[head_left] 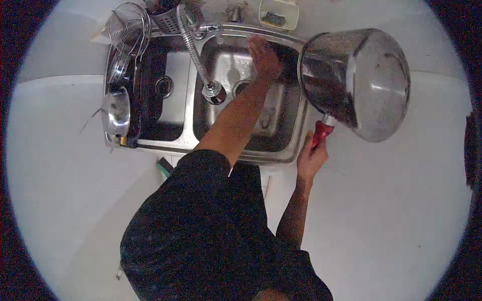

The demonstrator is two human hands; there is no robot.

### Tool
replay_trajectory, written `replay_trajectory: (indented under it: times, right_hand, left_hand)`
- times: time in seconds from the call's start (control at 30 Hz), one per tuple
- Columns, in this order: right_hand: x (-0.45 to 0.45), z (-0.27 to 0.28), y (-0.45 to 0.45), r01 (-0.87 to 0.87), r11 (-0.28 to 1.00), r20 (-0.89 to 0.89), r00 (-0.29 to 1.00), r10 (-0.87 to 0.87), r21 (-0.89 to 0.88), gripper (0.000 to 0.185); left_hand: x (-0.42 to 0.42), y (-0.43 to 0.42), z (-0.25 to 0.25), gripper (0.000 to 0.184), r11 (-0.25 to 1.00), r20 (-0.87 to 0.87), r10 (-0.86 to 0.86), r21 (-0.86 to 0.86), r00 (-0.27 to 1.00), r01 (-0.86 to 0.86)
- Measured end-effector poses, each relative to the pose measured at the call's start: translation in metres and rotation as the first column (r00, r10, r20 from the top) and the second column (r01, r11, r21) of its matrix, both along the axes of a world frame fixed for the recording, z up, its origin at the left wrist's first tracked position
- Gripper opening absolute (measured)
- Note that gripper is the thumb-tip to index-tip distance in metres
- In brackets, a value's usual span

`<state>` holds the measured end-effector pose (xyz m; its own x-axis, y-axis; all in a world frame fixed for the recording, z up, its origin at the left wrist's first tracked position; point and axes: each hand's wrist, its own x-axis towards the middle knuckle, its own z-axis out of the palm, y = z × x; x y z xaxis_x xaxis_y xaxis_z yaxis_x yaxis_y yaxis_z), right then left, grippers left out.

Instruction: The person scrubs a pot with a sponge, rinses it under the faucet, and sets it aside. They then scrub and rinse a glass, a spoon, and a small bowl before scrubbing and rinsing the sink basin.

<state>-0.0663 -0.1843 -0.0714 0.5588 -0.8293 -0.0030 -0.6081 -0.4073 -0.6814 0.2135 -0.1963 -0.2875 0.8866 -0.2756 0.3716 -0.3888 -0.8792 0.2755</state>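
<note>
My right hand [311, 159] is wrapped around the red handle [322, 133] of a large metal pot [359, 83]. The pot is tipped on its side at the sink's right edge, its base facing right and its mouth toward the basin. Over the right basin [271, 138] of the steel sink, my left hand [263, 57] reaches toward the back rim, fingers stretched out and slightly blurred, with nothing visible in it. Left of that forearm hangs the faucet's spray head [215, 93] on a flexible metal hose [192, 45].
A wire strainer [129, 27] and a metal bowl [118, 110] sit in a rack along the sink's left side. The left basin [175, 100] lies beside it. Behind the sink stand a perforated holder [166, 21] and a plastic tub [292, 17] with a dark sponge-like item.
</note>
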Motion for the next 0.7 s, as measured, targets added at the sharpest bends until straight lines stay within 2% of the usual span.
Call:
replay_trajectory:
  times: [0.07, 0.13, 0.17, 0.23, 0.3, 0.33, 0.37, 0.4, 0.43, 0.47, 0.5, 0.53, 0.57, 0.6, 0.67, 0.7]
  right_hand:
    - [-0.010, 0.004, -0.001, 0.005, 1.000, -0.037, 0.999, -0.005, 0.007, 0.037]
    - [-0.023, 0.000, -0.002, 0.010, 1.000, -0.056, 0.998, -0.011, -0.008, 0.036]
    - [-0.029, 0.001, -0.004, 0.013, 1.000, -0.066, 0.998, -0.014, -0.022, 0.035]
    - [-0.034, 0.012, -0.003, 0.001, 1.000, -0.060, 0.998, -0.002, -0.004, 0.034]
    - [-0.044, 0.019, 0.000, -0.019, 1.000, -0.092, 0.996, 0.020, 0.011, 0.034]
    - [-0.047, 0.020, 0.000, -0.032, 0.999, -0.117, 0.993, 0.033, 0.012, 0.034]
    - [-0.051, 0.022, -0.001, -0.043, 0.999, -0.147, 0.988, 0.044, 0.016, 0.033]
    - [-0.059, 0.019, 0.000, -0.092, 0.994, -0.153, 0.985, 0.081, -0.066, 0.033]
    - [-0.067, 0.012, 0.000, -0.142, 0.979, -0.159, 0.980, 0.118, -0.148, 0.032]
    - [-0.071, 0.007, -0.002, -0.192, 0.954, -0.166, 0.974, 0.156, -0.230, 0.032]
    - [-0.075, 0.010, -0.002, -0.213, 0.948, -0.191, 0.967, 0.169, -0.238, 0.031]
    - [-0.080, 0.013, -0.001, -0.234, 0.941, -0.216, 0.959, 0.182, -0.246, 0.031]
    - [-0.083, 0.014, 0.001, -0.256, 0.933, -0.243, 0.950, 0.194, -0.254, 0.030]
    - [-0.085, 0.016, 0.005, -0.171, 0.972, -0.173, 0.975, 0.143, -0.164, 0.029]
    - [-0.090, 0.020, 0.012, -0.013, 0.999, -0.057, 0.998, 0.016, 0.039, 0.026]
    - [-0.097, 0.021, 0.014, -0.114, 0.990, -0.134, 0.986, 0.102, -0.087, 0.025]
  left_hand:
    - [-0.010, -0.029, -0.001, 0.063, 0.998, -0.005, -0.058, -0.015, 0.998, 0.058]
    - [-0.031, -0.039, 0.028, 0.062, 0.940, -0.021, -0.288, -0.198, 0.957, 0.279]
    - [-0.037, -0.041, 0.039, 0.061, 0.873, -0.039, -0.416, -0.298, 0.908, 0.387]
    - [-0.041, -0.033, 0.048, 0.058, 0.629, -0.080, -0.706, -0.527, 0.704, 0.571]
    - [-0.040, -0.032, 0.043, 0.049, 0.708, -0.046, -0.677, -0.312, 0.734, 0.633]
    - [-0.041, -0.020, 0.041, 0.047, 0.681, -0.031, -0.712, -0.277, 0.702, 0.678]
    - [-0.051, -0.006, 0.035, 0.045, 0.655, -0.060, -0.744, -0.263, 0.665, 0.709]
    - [-0.062, 0.010, 0.028, 0.043, 0.621, -0.113, -0.777, -0.301, 0.620, 0.724]
    - [-0.079, 0.029, 0.016, 0.041, 0.605, -0.216, -0.792, -0.403, 0.571, 0.686]
    - [-0.097, 0.050, 0.004, 0.039, 0.603, -0.330, -0.794, -0.532, 0.510, 0.595]
    - [-0.117, 0.074, -0.009, 0.037, 0.608, -0.430, -0.787, -0.663, 0.441, 0.438]
    - [-0.137, 0.096, -0.026, 0.035, 0.586, -0.538, -0.783, -0.807, 0.311, 0.079]
    - [-0.154, 0.117, -0.043, 0.033, 0.479, -0.563, -0.806, -0.803, 0.185, -0.355]
    - [-0.167, 0.137, -0.063, 0.031, 0.320, -0.543, -0.830, -0.650, 0.127, -0.689]
    - [-0.175, 0.170, -0.086, 0.028, 0.105, -0.481, -0.864, -0.465, 0.151, -0.879]
    - [-0.175, 0.185, -0.082, 0.030, 0.029, -0.493, -0.852, -0.375, 0.173, -0.926]
